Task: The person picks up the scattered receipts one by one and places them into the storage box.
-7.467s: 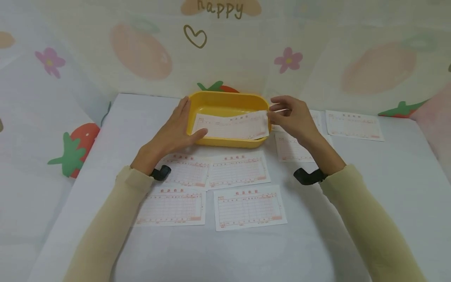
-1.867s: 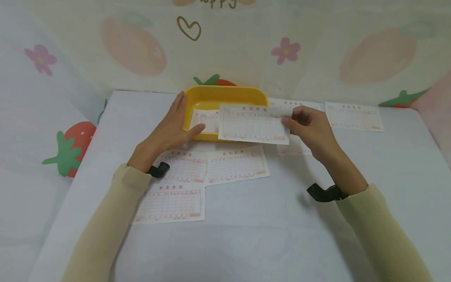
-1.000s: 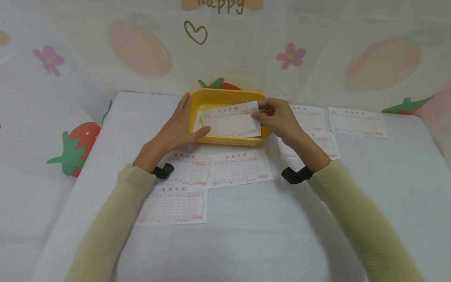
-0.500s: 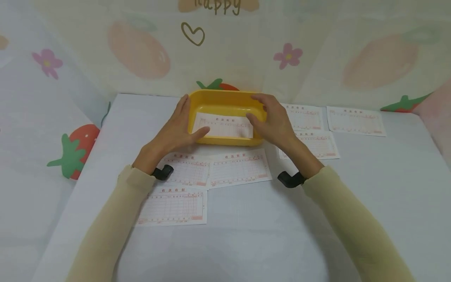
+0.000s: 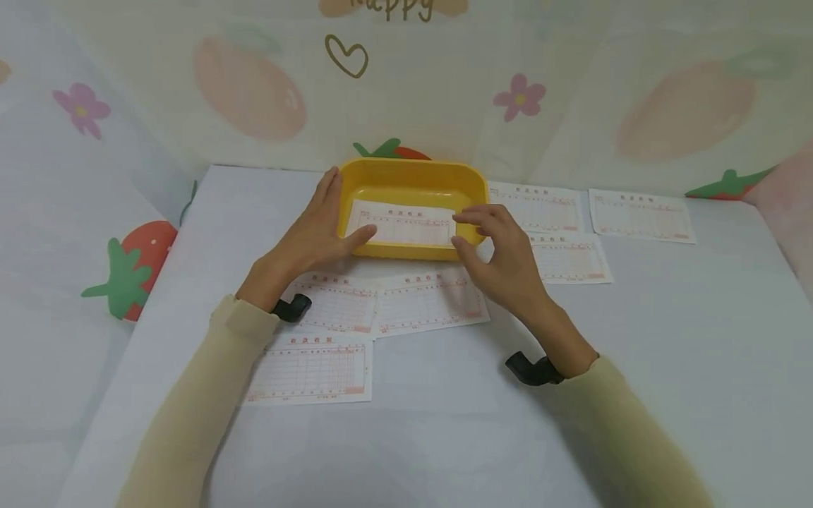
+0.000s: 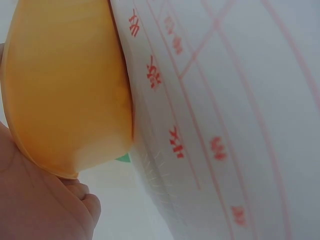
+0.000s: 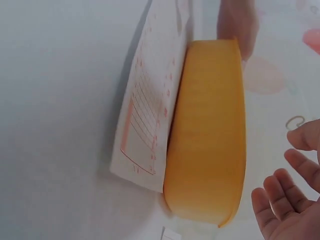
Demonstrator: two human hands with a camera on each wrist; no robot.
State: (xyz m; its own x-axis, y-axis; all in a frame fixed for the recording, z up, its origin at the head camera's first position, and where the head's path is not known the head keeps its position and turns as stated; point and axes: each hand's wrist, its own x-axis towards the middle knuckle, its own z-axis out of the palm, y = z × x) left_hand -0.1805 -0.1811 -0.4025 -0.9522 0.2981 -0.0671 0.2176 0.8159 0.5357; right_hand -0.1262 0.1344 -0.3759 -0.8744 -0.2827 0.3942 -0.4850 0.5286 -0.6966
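Observation:
A yellow plastic tray (image 5: 413,252) stands at the back of the table, with printed receipt slips (image 5: 406,224) lying inside; how many are stacked is hidden. My left hand (image 5: 301,236) grips the tray's left end, thumb over the front rim and fingers along the outer side. Over the tray's front right corner hovers my right hand (image 5: 508,261), its fingers loosely bent and apart, holding nothing. In the right wrist view that hand (image 7: 292,200) is clear of the tray's wall (image 7: 207,125). The left wrist view has the tray (image 6: 70,85) close beside a receipt (image 6: 215,100).
In front of the tray lie a left receipt (image 5: 336,303), a right receipt (image 5: 428,303) and a nearer receipt (image 5: 311,370). Further receipts lie right of it: one at the back (image 5: 536,208), one in front (image 5: 571,261) and one far right (image 5: 641,215). A patterned cloth (image 5: 571,42) hangs behind.
The receipt from the front right of the table was lifted by my right hand, laid in the tray and let go. That hand has since drawn back toward me. My left hand stayed on the tray.

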